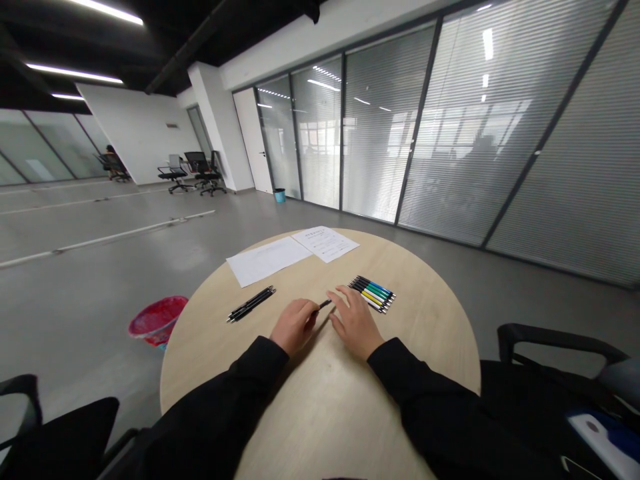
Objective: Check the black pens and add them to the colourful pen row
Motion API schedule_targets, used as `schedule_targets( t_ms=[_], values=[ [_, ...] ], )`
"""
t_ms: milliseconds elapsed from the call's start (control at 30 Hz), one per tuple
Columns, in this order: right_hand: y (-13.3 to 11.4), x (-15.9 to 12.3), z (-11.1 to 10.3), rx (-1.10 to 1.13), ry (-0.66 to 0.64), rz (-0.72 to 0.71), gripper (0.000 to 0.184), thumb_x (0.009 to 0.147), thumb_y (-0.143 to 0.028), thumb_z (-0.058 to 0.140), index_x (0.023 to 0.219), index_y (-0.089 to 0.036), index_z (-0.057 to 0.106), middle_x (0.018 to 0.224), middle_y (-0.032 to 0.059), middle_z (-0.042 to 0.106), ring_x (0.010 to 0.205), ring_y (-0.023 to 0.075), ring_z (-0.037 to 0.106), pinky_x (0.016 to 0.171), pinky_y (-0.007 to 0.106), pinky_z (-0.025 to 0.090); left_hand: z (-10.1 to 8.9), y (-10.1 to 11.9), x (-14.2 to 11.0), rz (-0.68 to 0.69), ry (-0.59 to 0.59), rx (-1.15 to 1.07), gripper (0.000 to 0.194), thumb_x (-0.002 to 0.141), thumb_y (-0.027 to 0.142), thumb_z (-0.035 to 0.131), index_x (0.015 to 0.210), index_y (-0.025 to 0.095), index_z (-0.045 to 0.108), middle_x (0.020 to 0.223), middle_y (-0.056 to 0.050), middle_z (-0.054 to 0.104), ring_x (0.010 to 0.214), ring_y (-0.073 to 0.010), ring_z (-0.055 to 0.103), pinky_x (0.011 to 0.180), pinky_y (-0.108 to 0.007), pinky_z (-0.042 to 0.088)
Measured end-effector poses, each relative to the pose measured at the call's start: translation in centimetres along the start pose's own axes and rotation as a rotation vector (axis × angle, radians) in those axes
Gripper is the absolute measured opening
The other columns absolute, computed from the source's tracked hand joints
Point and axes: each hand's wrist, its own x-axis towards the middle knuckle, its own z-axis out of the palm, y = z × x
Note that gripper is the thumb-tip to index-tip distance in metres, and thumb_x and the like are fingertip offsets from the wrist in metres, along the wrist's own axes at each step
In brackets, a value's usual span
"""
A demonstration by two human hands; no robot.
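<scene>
A dark pen point(325, 303) is held between the closed fingers of my left hand point(295, 325), just above the middle of the table, its free end pointing right. My right hand point(356, 325) is beside that end with its fingers apart; a fingertip is at or very close to the pen, and I cannot tell whether it touches. Just behind my right hand lies a row of several pens with coloured barrels point(376, 293), in blue, green, yellow and white. To the left of my left hand, several black pens point(251, 305) lie together at a slant.
Two sheets, a blank-looking paper point(267, 260) and a printed paper point(327, 244), lie at the far side of the round wooden table point(320, 427). A red-lined bin point(156, 320) stands on the floor at left. Black chairs flank the table, including an armrest point(555, 338) at right.
</scene>
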Motion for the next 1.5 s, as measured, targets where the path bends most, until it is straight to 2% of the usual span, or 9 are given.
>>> schedule_targets(
  t_ms=[100, 200, 267, 433, 633, 800, 933, 1300, 1500],
  values=[
    [0.3, 0.0, 0.1, 0.004, -0.012, -0.034, 0.029, 0.093, -0.023, 0.049, 0.121, -0.020, 0.058, 0.127, 0.0130, 0.051, 0.117, 0.0279, 0.041, 0.100, 0.046, 0.034, 0.4, 0.6, -0.3, -0.091, -0.041, -0.161, 0.015, 0.090, 0.021, 0.048, 0.095, 0.019, 0.061, 0.086, -0.007, 0.066, 0.080, -0.0185, 0.060, 0.075, -0.030, 0.047],
    [0.6, 0.1, 0.1, 0.021, -0.058, -0.036, 0.020, 0.096, -0.022, 0.044, 0.102, -0.019, 0.063, 0.109, 0.0105, 0.060, 0.103, 0.0248, 0.047, 0.094, 0.042, 0.037, 0.3, 0.7, -0.3, -0.213, -0.038, -0.292, 0.014, 0.089, 0.028, 0.053, 0.093, 0.020, 0.063, 0.088, -0.006, 0.069, 0.084, -0.0190, 0.064, 0.077, -0.030, 0.049],
    [0.6, 0.1, 0.2, 0.027, -0.082, -0.027, 0.019, 0.096, -0.023, 0.044, 0.101, -0.019, 0.063, 0.104, 0.0099, 0.062, 0.099, 0.0241, 0.048, 0.090, 0.040, 0.038, 0.2, 0.6, -0.2, -0.296, 0.009, -0.340, 0.013, 0.087, 0.031, 0.057, 0.088, 0.020, 0.064, 0.086, -0.005, 0.070, 0.082, -0.0192, 0.065, 0.077, -0.030, 0.050],
    [0.6, 0.0, 0.4, 0.011, -0.053, -0.032, 0.029, 0.094, -0.024, 0.049, 0.122, -0.018, 0.055, 0.116, 0.0121, 0.058, 0.106, 0.0255, 0.046, 0.094, 0.041, 0.036, 0.5, 0.0, 0.0, -0.439, 0.078, -0.560, 0.016, 0.080, 0.034, 0.065, 0.081, 0.018, 0.062, 0.079, -0.005, 0.069, 0.076, -0.0186, 0.065, 0.074, -0.032, 0.051],
    [0.9, -0.2, 0.8, 0.001, -0.129, -0.045, 0.019, 0.096, -0.026, 0.046, 0.093, -0.018, 0.062, 0.091, 0.0081, 0.061, 0.088, 0.0214, 0.050, 0.081, 0.034, 0.037, 1.1, -0.3, -0.3, -0.518, 0.002, -0.889, 0.026, 0.074, 0.036, 0.072, 0.082, 0.016, 0.059, 0.076, -0.006, 0.070, 0.073, -0.0182, 0.066, 0.071, -0.031, 0.051],
    [0.6, -0.3, 1.0, 0.026, -0.133, -0.065, 0.015, 0.094, -0.024, 0.049, 0.097, -0.017, 0.062, 0.093, 0.0079, 0.059, 0.090, 0.0204, 0.051, 0.080, 0.032, 0.038, 0.9, -0.9, -0.5, -0.563, -0.017, -0.960, 0.027, 0.072, 0.037, 0.075, 0.080, 0.015, 0.060, 0.075, -0.006, 0.071, 0.074, -0.0180, 0.067, 0.072, -0.031, 0.052],
    [0.8, -0.4, 1.2, 0.035, -0.142, -0.068, 0.017, 0.094, -0.020, 0.047, 0.098, -0.018, 0.063, 0.092, 0.0075, 0.060, 0.089, 0.0195, 0.052, 0.079, 0.030, 0.039, 0.8, -1.6, -0.7, -0.627, -0.042, -0.986, 0.029, 0.070, 0.037, 0.077, 0.078, 0.014, 0.063, 0.066, -0.003, 0.069, 0.063, -0.0156, 0.064, 0.064, -0.028, 0.051],
    [2.3, -0.6, 1.1, 0.058, -0.188, -0.005, 0.024, 0.097, -0.031, 0.047, 0.100, -0.018, 0.067, 0.089, 0.0067, 0.065, 0.087, 0.0185, 0.057, 0.078, 0.028, 0.041, 1.2, -2.8, -1.0, -0.682, -0.053, -1.027, 0.031, 0.067, 0.038, 0.079, 0.082, 0.013, 0.066, 0.063, -0.001, 0.066, 0.058, -0.0127, 0.060, 0.061, -0.026, 0.048],
    [3.3, -0.6, 1.0, 0.092, -0.151, -0.002, 0.022, 0.097, -0.028, 0.049, 0.102, -0.019, 0.068, 0.091, 0.0070, 0.066, 0.087, 0.0186, 0.059, 0.080, 0.029, 0.044, 0.9, -3.3, -0.9, -0.674, -0.072, -1.039, 0.032, 0.067, 0.038, 0.079, 0.076, 0.013, 0.063, 0.060, 0.000, 0.065, 0.055, -0.0115, 0.058, 0.058, -0.025, 0.046]
  ],
)
